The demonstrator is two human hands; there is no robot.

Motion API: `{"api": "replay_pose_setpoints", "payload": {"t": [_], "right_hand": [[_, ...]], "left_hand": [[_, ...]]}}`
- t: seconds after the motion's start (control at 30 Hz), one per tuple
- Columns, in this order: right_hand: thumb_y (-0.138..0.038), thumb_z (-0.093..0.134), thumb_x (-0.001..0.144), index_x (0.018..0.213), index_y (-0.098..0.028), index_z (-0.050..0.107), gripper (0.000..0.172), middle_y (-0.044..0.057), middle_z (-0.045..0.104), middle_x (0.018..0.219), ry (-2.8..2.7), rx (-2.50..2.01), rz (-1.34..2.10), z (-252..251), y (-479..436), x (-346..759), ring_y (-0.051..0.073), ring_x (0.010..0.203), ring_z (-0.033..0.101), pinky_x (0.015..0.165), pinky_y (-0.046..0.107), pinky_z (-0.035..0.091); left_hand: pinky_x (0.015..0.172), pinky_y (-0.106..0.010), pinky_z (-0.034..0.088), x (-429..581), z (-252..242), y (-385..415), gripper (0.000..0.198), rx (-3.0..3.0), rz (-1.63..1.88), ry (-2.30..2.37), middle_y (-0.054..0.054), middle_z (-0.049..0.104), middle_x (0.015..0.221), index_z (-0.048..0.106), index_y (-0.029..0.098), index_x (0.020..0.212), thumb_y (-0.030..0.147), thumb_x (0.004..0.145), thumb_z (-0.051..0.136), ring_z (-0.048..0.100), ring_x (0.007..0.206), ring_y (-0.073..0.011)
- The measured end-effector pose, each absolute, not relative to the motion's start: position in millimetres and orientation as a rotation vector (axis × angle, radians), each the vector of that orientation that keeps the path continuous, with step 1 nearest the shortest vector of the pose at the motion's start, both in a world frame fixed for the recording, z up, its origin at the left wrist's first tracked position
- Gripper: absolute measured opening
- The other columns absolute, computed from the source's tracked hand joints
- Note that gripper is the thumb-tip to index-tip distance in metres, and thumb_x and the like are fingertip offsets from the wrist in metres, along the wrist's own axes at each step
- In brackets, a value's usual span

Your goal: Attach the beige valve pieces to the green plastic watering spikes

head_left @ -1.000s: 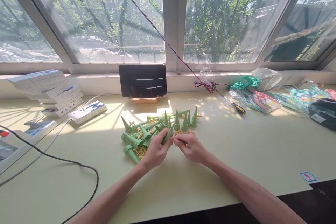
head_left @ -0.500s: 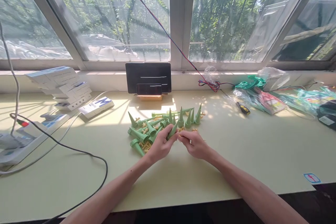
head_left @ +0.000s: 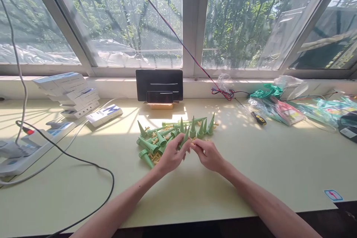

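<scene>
My left hand (head_left: 173, 155) is closed around a green plastic watering spike (head_left: 185, 137), whose pointed end stands up and leans slightly right. Against its lower end, my right hand (head_left: 209, 155) pinches a small yellow plastic valve (head_left: 193, 141), mostly hidden by the fingertips. The two hands nearly meet at the front of a pile of similar green spikes (head_left: 147, 144). Several spikes stand upright behind the hands, among them one spike (head_left: 211, 125) at the right end. Small yellow valves (head_left: 156, 156) lie loose between the spikes.
Behind the pile, a tablet (head_left: 158, 78) and a phone lean on a wooden stand (head_left: 161, 106). White boxes (head_left: 75, 96), a power strip (head_left: 36, 152) and a black cable (head_left: 92, 163) are at left. A screwdriver (head_left: 259, 118) and plastic-bagged items (head_left: 290, 111) lie at right.
The spike in my left hand has tipped more upright, and my left fingers have shifted around it. My right hand keeps its pinch beside it. The whole view has shifted slightly.
</scene>
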State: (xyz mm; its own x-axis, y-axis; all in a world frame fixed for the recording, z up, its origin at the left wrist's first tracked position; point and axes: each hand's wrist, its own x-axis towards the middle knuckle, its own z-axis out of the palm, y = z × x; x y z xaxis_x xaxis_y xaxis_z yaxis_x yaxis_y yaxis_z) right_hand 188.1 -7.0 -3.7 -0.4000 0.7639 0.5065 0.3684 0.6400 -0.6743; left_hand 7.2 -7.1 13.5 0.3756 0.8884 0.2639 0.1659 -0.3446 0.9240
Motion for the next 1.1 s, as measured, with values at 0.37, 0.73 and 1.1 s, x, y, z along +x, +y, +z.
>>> {"api": "replay_pose_setpoints", "payload": {"t": [0.37, 0.73, 1.1], "right_hand": [[-0.032, 0.053, 0.096, 0.107, -0.018, 0.062, 0.02, -0.002, 0.055, 0.066, -1.891, -0.918, 0.567, -5, -8, 186, 0.011, 0.054, 0.046, 0.055, 0.023, 0.04], [-0.036, 0.047, 0.098, 0.072, -0.019, 0.052, 0.032, -0.005, 0.039, 0.055, -1.871, -1.009, 0.524, -15, 2, 185, 0.01, 0.05, 0.033, 0.051, 0.024, 0.03], [-0.035, 0.044, 0.096, 0.06, -0.021, 0.02, 0.045, -0.006, 0.021, 0.053, -2.021, -0.939, 0.545, -20, -3, 177, 0.009, 0.049, 0.019, 0.049, 0.025, 0.019]], "left_hand": [[0.07, -0.031, 0.046, 1, 14, -1, 0.014, 2.242, 1.334, 1.046, -0.006, 0.057, 0.089, 0.068, 0.023, 0.099, 0.029, 0.092, 0.059, 0.056, 0.08, -0.0181], [0.07, -0.031, 0.052, -21, 55, 11, 0.021, 2.02, 1.499, 1.335, -0.004, 0.063, 0.081, 0.072, 0.02, 0.087, 0.038, 0.089, 0.061, 0.059, 0.075, -0.0166], [0.057, -0.028, 0.05, -64, 81, 17, 0.035, 1.733, 1.283, 1.586, -0.007, 0.073, 0.079, 0.07, 0.017, 0.096, 0.044, 0.074, 0.074, 0.068, 0.069, -0.0192]]}}
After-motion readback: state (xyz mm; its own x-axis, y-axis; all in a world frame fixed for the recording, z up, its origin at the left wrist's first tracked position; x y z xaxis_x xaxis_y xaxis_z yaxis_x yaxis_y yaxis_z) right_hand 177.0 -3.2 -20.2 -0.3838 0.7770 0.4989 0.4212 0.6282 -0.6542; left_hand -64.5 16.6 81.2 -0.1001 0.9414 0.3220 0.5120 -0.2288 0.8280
